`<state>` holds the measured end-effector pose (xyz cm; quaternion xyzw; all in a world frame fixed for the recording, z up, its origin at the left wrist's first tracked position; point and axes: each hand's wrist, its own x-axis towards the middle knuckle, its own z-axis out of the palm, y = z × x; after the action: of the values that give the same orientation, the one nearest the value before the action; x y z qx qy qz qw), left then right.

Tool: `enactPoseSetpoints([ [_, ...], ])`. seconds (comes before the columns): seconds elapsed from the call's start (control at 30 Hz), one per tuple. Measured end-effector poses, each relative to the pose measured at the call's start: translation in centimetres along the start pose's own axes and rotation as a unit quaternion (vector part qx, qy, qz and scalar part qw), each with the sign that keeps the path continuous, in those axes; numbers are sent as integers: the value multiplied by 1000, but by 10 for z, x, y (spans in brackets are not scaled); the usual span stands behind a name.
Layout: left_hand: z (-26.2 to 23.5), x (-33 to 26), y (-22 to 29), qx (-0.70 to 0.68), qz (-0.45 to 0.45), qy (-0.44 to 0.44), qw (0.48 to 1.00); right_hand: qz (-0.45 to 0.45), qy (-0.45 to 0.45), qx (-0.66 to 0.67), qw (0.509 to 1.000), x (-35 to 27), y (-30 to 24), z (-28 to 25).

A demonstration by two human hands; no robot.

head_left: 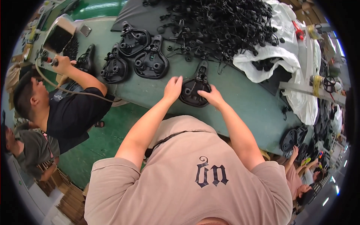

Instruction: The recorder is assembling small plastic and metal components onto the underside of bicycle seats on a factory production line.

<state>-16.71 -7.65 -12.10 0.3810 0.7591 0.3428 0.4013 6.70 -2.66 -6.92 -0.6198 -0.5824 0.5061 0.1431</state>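
Right in front of me on the green table, a black bicycle saddle (194, 98) lies underside up, its narrow nose pointing away. My right hand (214, 98) grips its right side, with the thumb reaching over onto the underside. Close against the left rim is my left hand (172, 90), its fingers loosely stretched forward and not wrapped around the saddle. More upturned saddles, a near one (151, 64), a far one (133, 40) and a left one (114, 69), are grouped to the left.
A large heap of black looped parts (217, 22) covers the far side, partly on a white sack (258, 67). At left, a co-worker (71, 108) holds a hose-fed tool (48, 60) near another saddle (87, 58) and a box of small dark parts (58, 35). Others work at right near saddles (288, 140).
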Motion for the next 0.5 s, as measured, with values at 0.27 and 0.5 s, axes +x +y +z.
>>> enactPoseSetpoints([
  [0.27, -90, -72, 4, -338, -341, -195, 855, 38, -4, 91, 995, -43, -66, 60],
  [0.5, -180, 21, -5, -297, -46, 126, 946, -103, -119, 119, 980, 5, -195, 76],
])
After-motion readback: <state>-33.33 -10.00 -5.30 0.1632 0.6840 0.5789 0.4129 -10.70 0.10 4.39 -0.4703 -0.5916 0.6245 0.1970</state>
